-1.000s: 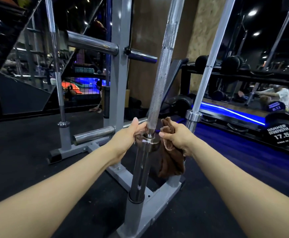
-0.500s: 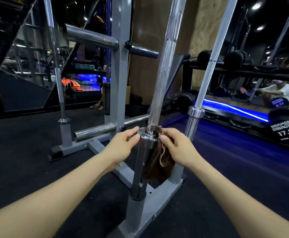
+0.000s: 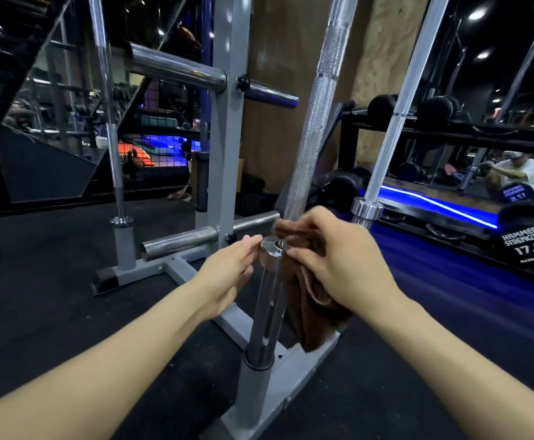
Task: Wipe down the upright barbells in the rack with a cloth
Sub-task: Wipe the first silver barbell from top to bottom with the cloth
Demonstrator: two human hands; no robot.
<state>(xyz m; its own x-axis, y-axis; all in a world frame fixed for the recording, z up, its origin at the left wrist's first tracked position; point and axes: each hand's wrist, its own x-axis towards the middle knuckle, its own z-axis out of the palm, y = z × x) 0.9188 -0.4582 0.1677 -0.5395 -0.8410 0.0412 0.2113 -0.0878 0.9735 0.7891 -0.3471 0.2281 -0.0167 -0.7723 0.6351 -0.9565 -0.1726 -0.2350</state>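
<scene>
**Cloth wrapped at the collar of the nearest barbell**

Nearest the camera, the grey rack (image 3: 278,389) runs along the black floor, and at its near end a socket tube holds the chrome sleeve of the nearest barbell (image 3: 313,128), which stands tilted slightly to the right.

Just above the sleeve, both hands meet at the bar's collar (image 3: 271,246). The right hand (image 3: 332,258) grips the brown cloth (image 3: 310,300), its fingers curled round the fabric and the thin shaft where it leaves the collar; the loose end of the cloth hangs down the right side of the sleeve towards the rack's base. That hold looks suited to dragging the fabric along the steel. The left hand (image 3: 230,274) has its fingers straight and apart, the tips touching the collar's left edge, probably to steady the bar against the rubbing.

Past the hands, a second barbell (image 3: 396,115) stands in the rack's right end, its own collar just beyond the right hand and untouched by the cloth. A third barbell (image 3: 107,106) stands at the rack's far left corner. Between them rises the rack's upright post with horizontal plate pegs (image 3: 176,71).

Farthest off, dumbbells (image 3: 528,246) sit along a blue-lit shelf at the right.
</scene>
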